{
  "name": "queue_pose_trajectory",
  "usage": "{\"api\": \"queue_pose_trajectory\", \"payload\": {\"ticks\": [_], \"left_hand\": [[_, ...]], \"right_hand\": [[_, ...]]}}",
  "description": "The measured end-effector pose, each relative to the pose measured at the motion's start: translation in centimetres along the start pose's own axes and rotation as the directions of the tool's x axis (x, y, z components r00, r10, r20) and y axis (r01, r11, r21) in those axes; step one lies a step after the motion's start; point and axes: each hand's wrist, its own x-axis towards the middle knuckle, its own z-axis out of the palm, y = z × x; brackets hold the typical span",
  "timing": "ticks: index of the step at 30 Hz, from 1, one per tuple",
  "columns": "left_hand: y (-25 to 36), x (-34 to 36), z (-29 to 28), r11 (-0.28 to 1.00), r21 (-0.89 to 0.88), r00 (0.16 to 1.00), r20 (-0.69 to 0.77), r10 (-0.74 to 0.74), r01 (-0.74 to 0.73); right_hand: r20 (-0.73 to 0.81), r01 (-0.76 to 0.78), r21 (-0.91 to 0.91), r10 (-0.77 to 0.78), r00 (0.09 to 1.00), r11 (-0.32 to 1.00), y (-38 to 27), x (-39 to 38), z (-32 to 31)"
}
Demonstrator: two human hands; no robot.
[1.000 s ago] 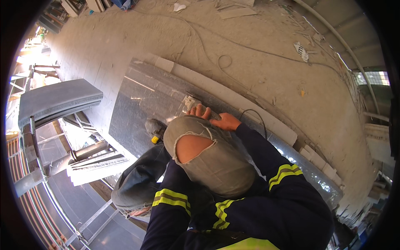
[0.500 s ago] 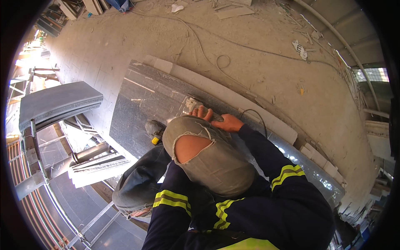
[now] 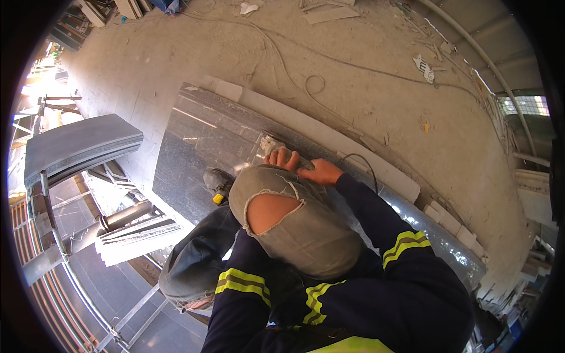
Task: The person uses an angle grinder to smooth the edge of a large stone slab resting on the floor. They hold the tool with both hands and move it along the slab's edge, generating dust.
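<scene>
Both my hands are on an angle grinder (image 3: 272,143), whose dusty grey head rests low over a dark, speckled stone slab (image 3: 194,135). My left hand (image 3: 282,158) wraps its fingers over the tool just behind the head; my raised knee in torn trousers (image 3: 294,241) hides the rest of that hand. Farther back, my right hand (image 3: 322,172) grips the grinder's rear end. A black power cord (image 3: 372,167) loops away beside my right sleeve. The grinder's disc is not visible. My shoe (image 3: 218,181) stands on the slab left of the knee.
Pale stone strips (image 3: 329,141) lie along the slab's far edge. To the left, a stack of grey slabs (image 3: 82,141) sits on a metal frame, with white offcuts (image 3: 138,238) nearer me. A long cable (image 3: 282,62) snakes over the dusty floor. Sheet-metal wall (image 3: 488,41) stands at right.
My hands stay on the grinder in almost the same place over the slab. The whole view has shifted very slightly.
</scene>
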Motion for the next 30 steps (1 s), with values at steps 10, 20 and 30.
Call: {"api": "queue_pose_trajectory", "payload": {"ticks": [10,20,30], "left_hand": [[-3.2,0.6,-0.3,0.998,-0.045,0.999,0.030,-0.038,0.039],[-0.8,-0.5,0.0,0.998,0.024,0.995,-0.087,0.055,-0.053],[0.7,-0.7,-0.3,0.991,-0.006,0.979,-0.151,0.134,-0.136]], "right_hand": [[-0.012,0.003,0.002,-0.003,1.000,1.000,-2.3,2.4,0.9],[-0.012,0.041,-0.008,-0.041,0.999,0.999,0.4,0.4,0.7],[-0.021,-0.008,0.005,0.008,1.000,1.000,1.4,-1.4,0.2]]}}
